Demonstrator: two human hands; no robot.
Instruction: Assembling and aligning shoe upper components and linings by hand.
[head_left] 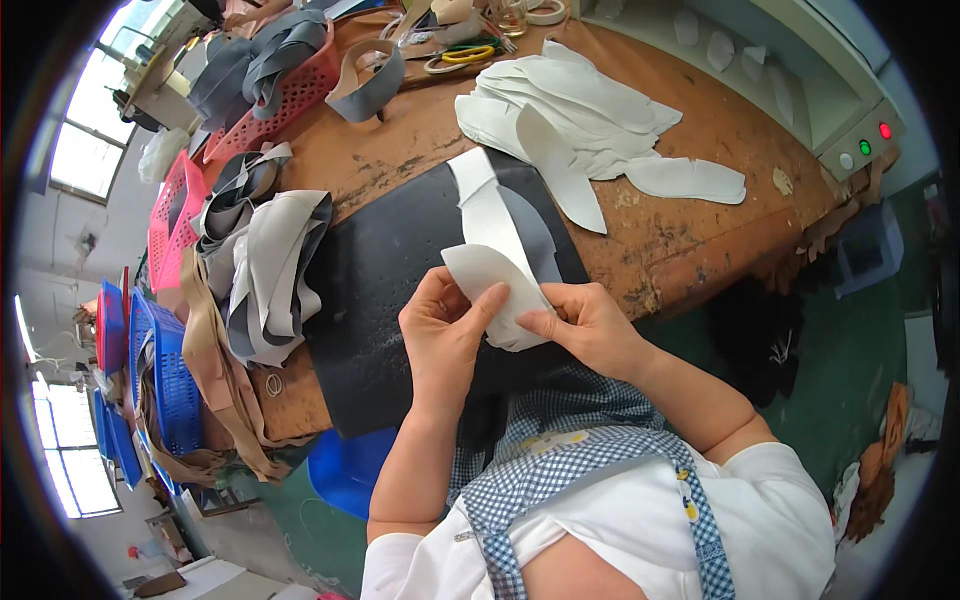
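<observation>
My left hand (445, 325) pinches a curved white cut piece (488, 272), thin like fabric or leather, between thumb and fingers. My right hand (590, 325) grips the lower right edge of the white material; whether it is the same layer I cannot tell. Beneath and beyond my hands, a white strip (490, 213) lies over a grey curved piece (532, 228) on a black mat (365, 285). Just past the mat is a heap of similar white pieces (560, 105), loosely overlapping.
A brown-covered table (700, 255) carries the mat. Left are folded grey-white pieces (275, 265), tan strips (215, 350) and pink baskets (285, 100). Yellow-handled scissors (465, 57) lie at the back. A pale cabinet with lit buttons (865, 147) stands far right; a blue basket (165, 370) is left.
</observation>
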